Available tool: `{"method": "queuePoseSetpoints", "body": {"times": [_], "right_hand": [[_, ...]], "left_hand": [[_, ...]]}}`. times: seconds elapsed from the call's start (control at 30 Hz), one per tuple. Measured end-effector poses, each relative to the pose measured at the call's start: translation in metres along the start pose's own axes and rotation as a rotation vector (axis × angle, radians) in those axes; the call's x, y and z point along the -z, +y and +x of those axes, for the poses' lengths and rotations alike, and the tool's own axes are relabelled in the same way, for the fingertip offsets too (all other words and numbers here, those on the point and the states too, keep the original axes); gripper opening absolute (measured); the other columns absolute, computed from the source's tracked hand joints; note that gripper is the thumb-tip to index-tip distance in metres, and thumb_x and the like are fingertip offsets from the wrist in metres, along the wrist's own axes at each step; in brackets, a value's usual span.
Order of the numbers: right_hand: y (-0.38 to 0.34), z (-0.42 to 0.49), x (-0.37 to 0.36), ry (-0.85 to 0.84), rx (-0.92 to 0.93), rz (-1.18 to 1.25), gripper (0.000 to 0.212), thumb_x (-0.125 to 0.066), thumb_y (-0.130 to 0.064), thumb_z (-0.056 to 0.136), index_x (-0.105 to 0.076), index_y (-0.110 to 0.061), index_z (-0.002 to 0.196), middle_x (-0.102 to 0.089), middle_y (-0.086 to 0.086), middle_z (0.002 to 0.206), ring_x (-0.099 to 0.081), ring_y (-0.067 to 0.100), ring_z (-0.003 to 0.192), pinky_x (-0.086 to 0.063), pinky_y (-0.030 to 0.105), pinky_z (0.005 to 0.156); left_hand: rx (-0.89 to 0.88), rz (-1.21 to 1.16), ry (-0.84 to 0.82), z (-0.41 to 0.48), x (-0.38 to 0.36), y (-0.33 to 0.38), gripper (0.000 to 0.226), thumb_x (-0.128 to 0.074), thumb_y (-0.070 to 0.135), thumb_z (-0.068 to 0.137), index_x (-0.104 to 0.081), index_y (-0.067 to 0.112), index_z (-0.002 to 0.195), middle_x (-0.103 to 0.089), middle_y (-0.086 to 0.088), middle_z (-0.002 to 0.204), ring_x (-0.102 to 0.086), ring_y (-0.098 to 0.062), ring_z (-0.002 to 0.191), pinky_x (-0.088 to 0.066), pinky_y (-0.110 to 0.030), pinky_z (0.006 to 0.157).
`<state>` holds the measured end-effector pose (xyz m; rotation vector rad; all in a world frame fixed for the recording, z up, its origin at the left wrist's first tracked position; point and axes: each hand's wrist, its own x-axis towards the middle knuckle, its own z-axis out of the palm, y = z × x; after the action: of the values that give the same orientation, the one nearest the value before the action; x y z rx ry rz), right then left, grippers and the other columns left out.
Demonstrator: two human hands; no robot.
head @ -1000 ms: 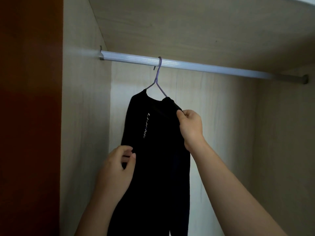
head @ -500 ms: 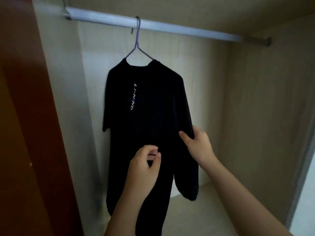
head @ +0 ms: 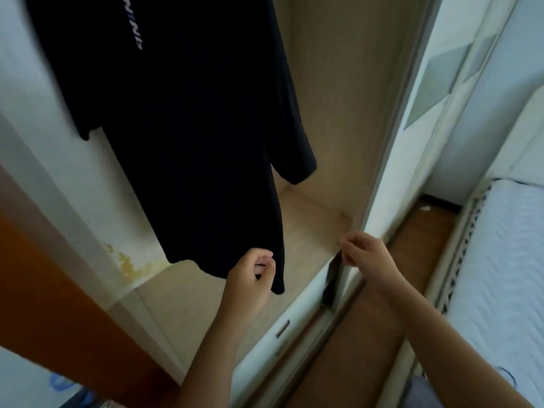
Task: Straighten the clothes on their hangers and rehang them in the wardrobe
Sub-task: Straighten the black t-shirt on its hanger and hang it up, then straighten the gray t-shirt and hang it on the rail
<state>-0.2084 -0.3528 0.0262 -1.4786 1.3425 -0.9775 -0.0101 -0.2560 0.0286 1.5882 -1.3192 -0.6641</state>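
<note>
- My left hand (head: 254, 273) is curled at the bottom hem of the black shirt (head: 188, 136), thumb and fingers pinched together; the cloth sits right against them, and I judge I am holding the hem, though the grip itself is too dark to be sure.
- My right hand (head: 363, 256) is off to the right of the shirt, well apart from it, fingers bunched loosely and holding nothing I can see.
- The shirt hangs above and to the left of both hands, its long axis running from the top of the view down to my left hand; the hanger and rail are out of sight.
- One sleeve (head: 295, 160) dangles above the gap between my hands.
- The wardrobe shelf (head: 309, 231) lies just beyond my hands.
- My left hand is the nearer; to tug the hem straight, the pull goes down along the shirt's length, and the right would have to come leftward to reach the hem's other corner.
</note>
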Motion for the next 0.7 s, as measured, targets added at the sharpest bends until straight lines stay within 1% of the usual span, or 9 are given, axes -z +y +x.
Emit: {"method": "queuePoseSetpoints", "body": {"times": [0.07, 0.13, 0.2, 0.27, 0.33, 0.43, 0.53, 0.6, 0.7], "right_hand": [[0.041, -0.019, 0.013, -0.047, -0.148, -0.072, 0.023, -0.052, -0.001, 0.089, -0.057, -0.013, 0.071, -0.052, 0.003, 0.054, -0.048, 0.000, 0.032, -0.039, 0.011, 0.039], [0.089, -0.044, 0.025, -0.045, -0.318, -0.124, 0.012, -0.051, -0.003, 0.090, -0.059, -0.008, 0.081, -0.055, 0.005, 0.059, -0.053, 0.001, 0.035, -0.039, 0.011, 0.039], [0.135, -0.072, 0.036, 0.013, -0.498, -0.089, 0.010, -0.052, -0.004, 0.090, -0.059, -0.001, 0.096, -0.058, 0.009, 0.066, -0.058, 0.013, 0.049, -0.043, 0.016, 0.043], [0.174, -0.103, 0.044, 0.065, -0.637, -0.077, 0.014, -0.051, -0.005, 0.091, -0.058, 0.001, 0.101, -0.061, 0.015, 0.076, -0.056, 0.019, 0.060, -0.045, 0.019, 0.048], [0.207, -0.135, 0.049, 0.106, -0.748, -0.112, 0.017, -0.052, -0.006, 0.090, -0.062, 0.005, 0.098, -0.063, 0.020, 0.084, -0.058, 0.024, 0.067, -0.043, 0.025, 0.056], [0.241, -0.180, 0.048, 0.140, -0.904, -0.093, 0.015, -0.050, -0.006, 0.090, -0.062, 0.003, 0.090, -0.062, 0.017, 0.079, -0.057, 0.026, 0.068, -0.040, 0.026, 0.054], [0.263, -0.225, 0.046, 0.168, -1.065, -0.073, 0.018, -0.050, -0.010, 0.091, -0.056, -0.009, 0.074, -0.060, 0.016, 0.080, -0.056, 0.025, 0.065, -0.038, 0.022, 0.052], [0.271, -0.253, 0.044, 0.208, -1.124, -0.035, 0.015, -0.049, -0.013, 0.092, -0.056, -0.009, 0.079, -0.060, 0.013, 0.082, -0.057, 0.023, 0.065, -0.036, 0.022, 0.052], [0.267, -0.295, 0.040, 0.343, -1.149, 0.028, 0.012, -0.048, -0.010, 0.093, -0.056, -0.007, 0.085, -0.058, 0.008, 0.072, -0.056, 0.018, 0.057, -0.034, 0.022, 0.051]], "left_hand": [[0.055, 0.001, -0.079, -0.006, -0.014, -0.016, 0.013, -0.050, 0.020, 0.091, -0.057, 0.022, 0.102, -0.059, 0.013, 0.095, -0.055, 0.004, 0.089, -0.042, -0.001, 0.068], [0.131, -0.008, -0.163, -0.013, -0.026, -0.033, 0.011, -0.049, 0.020, 0.091, -0.057, 0.023, 0.098, -0.062, 0.007, 0.095, -0.058, -0.005, 0.092, -0.042, -0.008, 0.070], [0.211, -0.002, -0.245, -0.023, -0.034, -0.049, 0.011, -0.047, 0.019, 0.091, -0.057, 0.021, 0.096, -0.063, 0.004, 0.095, -0.060, -0.012, 0.094, -0.042, -0.014, 0.071], [0.260, 0.051, -0.335, -0.035, -0.039, -0.068, 0.010, -0.048, 0.020, 0.091, -0.057, 0.022, 0.095, -0.063, 0.003, 0.097, -0.060, -0.012, 0.093, -0.042, -0.016, 0.070], [0.290, 0.104, -0.400, -0.047, -0.042, -0.087, 0.011, -0.048, 0.020, 0.091, -0.056, 0.027, 0.087, -0.063, 0.003, 0.095, -0.060, -0.013, 0.092, -0.044, -0.019, 0.072], [0.356, 0.134, -0.478, -0.065, -0.047, -0.112, 0.020, -0.048, 0.015, 0.091, -0.052, 0.031, 0.080, -0.062, 0.005, 0.089, -0.062, -0.017, 0.089, -0.048, -0.030, 0.083], [0.372, 0.175, -0.595, -0.084, -0.051, -0.129, 0.011, -0.047, 0.013, 0.092, -0.054, 0.021, 0.090, -0.059, 0.008, 0.083, -0.060, -0.017, 0.087, -0.046, -0.022, 0.077], [0.366, 0.202, -0.664, -0.092, -0.051, -0.138, 0.009, -0.047, 0.013, 0.092, -0.054, 0.018, 0.096, -0.059, 0.005, 0.086, -0.059, -0.018, 0.090, -0.041, -0.020, 0.076], [0.350, 0.240, -0.750, -0.097, -0.049, -0.151, 0.010, -0.046, 0.015, 0.093, -0.052, 0.021, 0.096, -0.061, -0.003, 0.097, -0.059, -0.020, 0.096, -0.041, -0.023, 0.081]]}}
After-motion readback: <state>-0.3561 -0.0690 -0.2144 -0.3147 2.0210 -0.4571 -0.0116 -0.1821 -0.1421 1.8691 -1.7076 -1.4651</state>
